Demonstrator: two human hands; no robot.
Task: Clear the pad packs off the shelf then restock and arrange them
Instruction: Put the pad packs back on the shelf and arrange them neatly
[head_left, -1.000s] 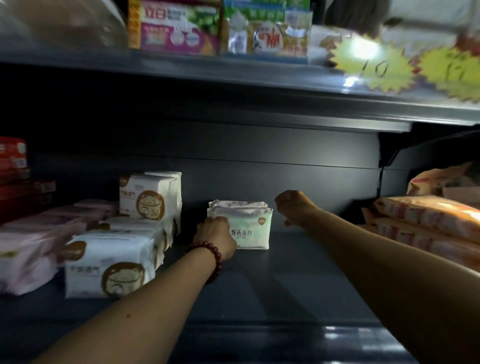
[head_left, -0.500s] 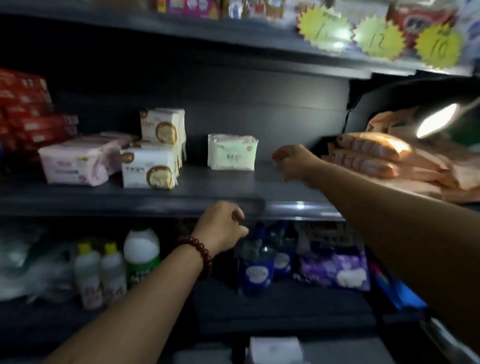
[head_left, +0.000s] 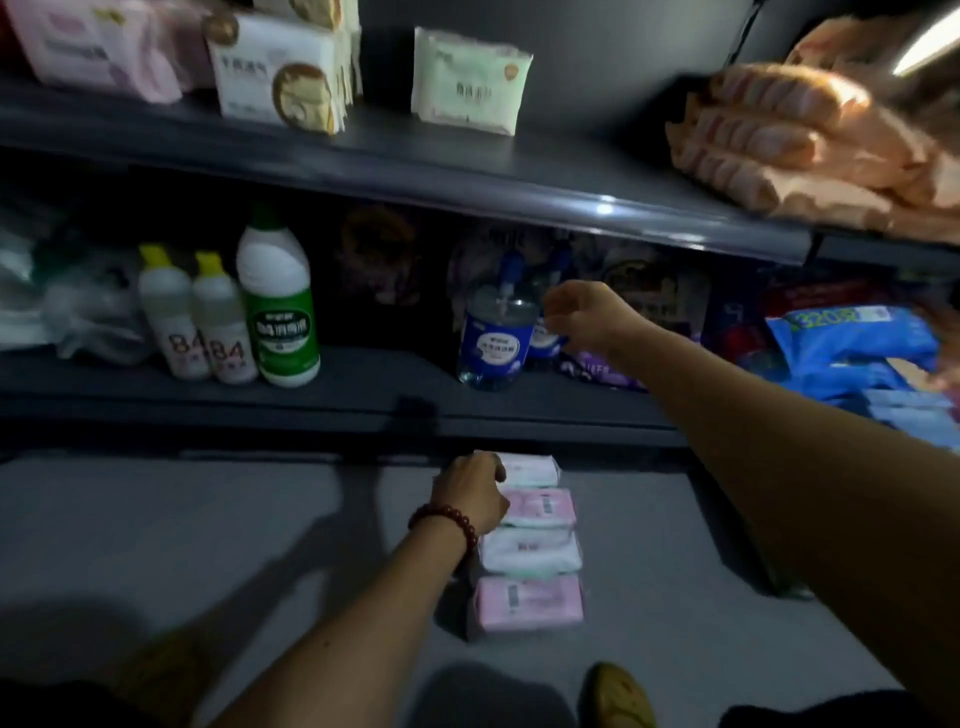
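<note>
A row of several pink and white pad packs (head_left: 527, 551) lies on the grey floor below the shelves. My left hand (head_left: 470, 496), with a red bead bracelet at the wrist, reaches down onto the far end of that row, fingers on the farthest white pack (head_left: 530, 469). My right hand (head_left: 582, 317) hangs in front of the lower shelf with loosely bent fingers and holds nothing. A pale green pad pack (head_left: 470, 80) stands upright on the upper shelf (head_left: 467, 176), beside white packs with a brown round logo (head_left: 283, 75) and pink packs (head_left: 98, 47).
The lower shelf holds yellow-capped bottles (head_left: 200, 322), a green-labelled white bottle (head_left: 278, 312), a blue-labelled clear bottle (head_left: 496, 338) and blue bags (head_left: 852, 348). Orange packs (head_left: 789, 135) are piled at the upper right. A yellow shoe (head_left: 621, 696) is at the bottom.
My view dropped from the upper shelf to the floor. My left hand left the green pack and went down to the row of packs; my right hand lowered to the lower shelf.
</note>
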